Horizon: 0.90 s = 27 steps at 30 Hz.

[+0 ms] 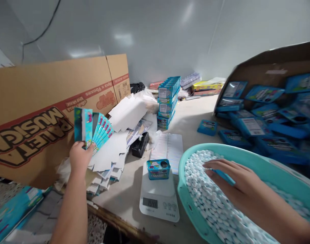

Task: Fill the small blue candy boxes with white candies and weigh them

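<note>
On the left, my left hand (80, 156) is closed around a fanned bunch of turquoise printed cardboard sleeves (101, 130), held up in front of a big carton. My right hand (230, 174) is over a turquoise plastic tub (193, 203) of small white candies (208, 200). Its fingers curl around a blue object (225, 177), mostly hidden beneath the palm. Between the hands, a small blue candy box (158, 169) rests on a white digital scale (158, 205); its display is lit but hard to read.
A brown carton (53, 88) stands at the left. White cardboard pieces (111, 149) lie beside a black tape dispenser (140, 144). Blue boxes form a stack (167, 101) at the back. More blue boxes (267, 125) fill an open carton at the right, and one blue box (207, 127) lies outside.
</note>
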Motion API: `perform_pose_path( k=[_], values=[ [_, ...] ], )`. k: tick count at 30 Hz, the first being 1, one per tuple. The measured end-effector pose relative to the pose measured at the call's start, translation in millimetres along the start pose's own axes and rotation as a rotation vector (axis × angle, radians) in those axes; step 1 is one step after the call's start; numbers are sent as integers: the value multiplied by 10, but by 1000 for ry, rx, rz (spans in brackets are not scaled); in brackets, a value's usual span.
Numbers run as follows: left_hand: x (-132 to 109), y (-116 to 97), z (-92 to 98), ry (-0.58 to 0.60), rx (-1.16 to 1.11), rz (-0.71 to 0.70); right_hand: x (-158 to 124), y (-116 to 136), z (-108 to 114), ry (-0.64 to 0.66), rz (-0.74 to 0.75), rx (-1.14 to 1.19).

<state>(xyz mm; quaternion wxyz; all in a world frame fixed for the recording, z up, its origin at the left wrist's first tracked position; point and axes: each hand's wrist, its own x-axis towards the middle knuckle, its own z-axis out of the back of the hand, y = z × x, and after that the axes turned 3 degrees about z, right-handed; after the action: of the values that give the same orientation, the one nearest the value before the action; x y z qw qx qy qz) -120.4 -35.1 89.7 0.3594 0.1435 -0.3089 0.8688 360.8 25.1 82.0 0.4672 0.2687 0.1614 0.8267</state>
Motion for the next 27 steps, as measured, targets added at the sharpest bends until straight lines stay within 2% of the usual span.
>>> perform_pose_path(
  k=[3,6,9,10,11,13,14,15,16,18,20,24,27],
  values=[
    [42,-23,62,-38,-54,105,-13,-38,8,7,-3,0],
    [29,-140,196,-130,-113,72,-21,-20,27,21,-35,0],
    [-61,-431,355,-277,-147,88,-22,11,38,30,-46,16],
    [-107,-572,389,-255,-167,86,-21,15,39,32,-48,21],
    [-159,-730,403,-195,-188,72,-20,14,40,35,-50,23],
    [-263,-1084,362,158,-143,-60,-17,2,45,41,-59,27],
    [-308,-1267,306,377,-114,-159,-16,-6,49,42,-65,31],
    [-343,-1446,229,532,-120,-301,-15,-12,57,42,-70,35],
    [-367,-1615,134,636,-130,-457,-14,-16,65,38,-73,41],
    [-381,-1911,-88,786,-69,-660,-16,-12,85,37,-63,52],
    [-366,-2144,-329,915,-30,-740,-18,7,101,45,-38,55],
    [-388,-2458,-800,1137,43,-792,-5,66,114,84,-15,21],
    [-510,-2575,-1094,1275,87,-784,12,103,124,149,-19,-24]
  ],
)
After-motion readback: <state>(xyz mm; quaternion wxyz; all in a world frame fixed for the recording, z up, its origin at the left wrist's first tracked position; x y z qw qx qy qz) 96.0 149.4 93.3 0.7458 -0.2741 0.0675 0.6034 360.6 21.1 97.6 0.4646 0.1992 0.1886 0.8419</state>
